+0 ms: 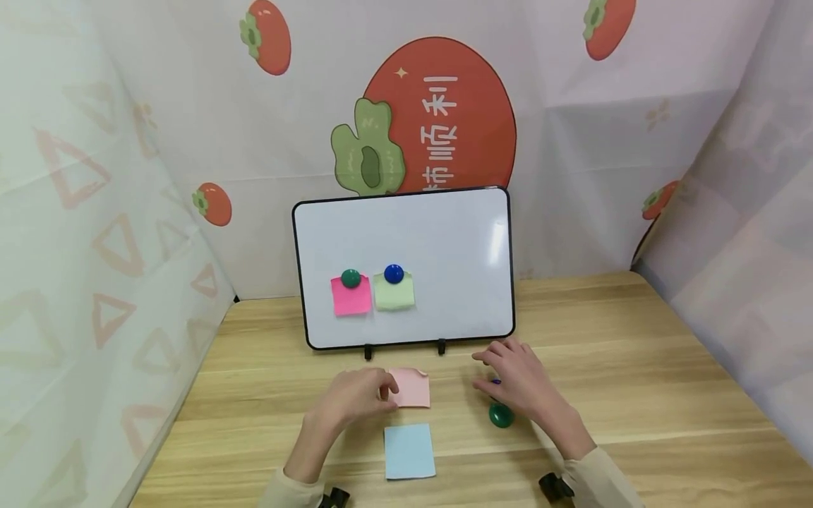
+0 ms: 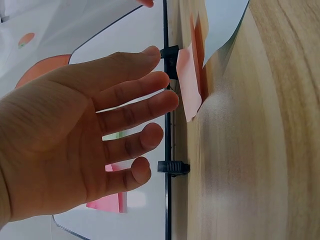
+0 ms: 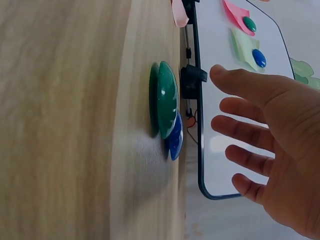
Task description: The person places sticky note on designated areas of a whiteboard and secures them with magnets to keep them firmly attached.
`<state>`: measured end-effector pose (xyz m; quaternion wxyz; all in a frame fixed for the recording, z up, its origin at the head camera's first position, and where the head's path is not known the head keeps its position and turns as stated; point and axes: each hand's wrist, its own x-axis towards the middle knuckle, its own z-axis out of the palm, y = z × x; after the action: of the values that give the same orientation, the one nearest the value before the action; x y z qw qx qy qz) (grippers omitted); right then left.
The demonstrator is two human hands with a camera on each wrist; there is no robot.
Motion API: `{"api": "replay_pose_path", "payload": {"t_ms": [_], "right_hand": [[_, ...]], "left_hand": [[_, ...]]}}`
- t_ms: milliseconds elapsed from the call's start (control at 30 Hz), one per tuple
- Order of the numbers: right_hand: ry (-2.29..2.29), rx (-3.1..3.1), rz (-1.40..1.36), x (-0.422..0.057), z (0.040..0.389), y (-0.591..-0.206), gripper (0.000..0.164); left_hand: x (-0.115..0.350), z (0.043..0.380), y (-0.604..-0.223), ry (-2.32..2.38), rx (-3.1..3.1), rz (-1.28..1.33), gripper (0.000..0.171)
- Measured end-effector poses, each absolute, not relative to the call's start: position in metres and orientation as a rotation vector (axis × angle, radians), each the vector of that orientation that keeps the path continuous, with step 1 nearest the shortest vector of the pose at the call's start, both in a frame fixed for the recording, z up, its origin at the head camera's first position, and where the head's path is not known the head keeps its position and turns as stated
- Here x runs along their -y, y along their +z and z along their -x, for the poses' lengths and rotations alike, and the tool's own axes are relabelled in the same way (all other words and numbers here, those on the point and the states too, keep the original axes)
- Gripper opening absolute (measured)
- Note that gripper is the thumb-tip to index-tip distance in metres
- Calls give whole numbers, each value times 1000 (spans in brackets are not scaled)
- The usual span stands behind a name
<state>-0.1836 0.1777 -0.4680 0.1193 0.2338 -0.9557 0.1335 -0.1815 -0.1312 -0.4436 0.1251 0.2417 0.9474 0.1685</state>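
Observation:
My left hand (image 1: 352,398) hovers at the left edge of a light pink sticky note (image 1: 414,389) on the table, fingers loosely bent and holding nothing. In the left wrist view its palm shows bare beside that note. Nearer me lies a light blue sticky note (image 1: 409,453). Over to the right, my right hand (image 1: 517,377) is above two round magnets, one green (image 3: 167,100) and one blue (image 3: 176,137). The head view shows the green one fully, while the hand mostly hides the blue one. The right fingers are spread and relaxed, with nothing in them.
Behind the hands, a black-framed whiteboard (image 1: 457,268) stands on small black feet (image 1: 441,346). A green magnet (image 1: 351,278) holds a bright pink note (image 1: 351,300) on it, and a blue magnet (image 1: 394,274) holds a pale green note (image 1: 395,296). Printed cloth (image 1: 559,162) hangs behind.

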Motion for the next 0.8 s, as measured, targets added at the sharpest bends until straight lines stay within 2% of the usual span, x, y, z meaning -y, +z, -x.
{"api": "replay_pose_path", "payload": {"t_ms": [467, 800], "right_hand": [[484, 2938, -892, -206, 188, -474, 39], [604, 2950, -1076, -219, 191, -475, 28]], "left_hand": [[126, 179, -446, 437, -2670, -729, 14], [124, 176, -449, 419, -2648, -718, 15]]}}
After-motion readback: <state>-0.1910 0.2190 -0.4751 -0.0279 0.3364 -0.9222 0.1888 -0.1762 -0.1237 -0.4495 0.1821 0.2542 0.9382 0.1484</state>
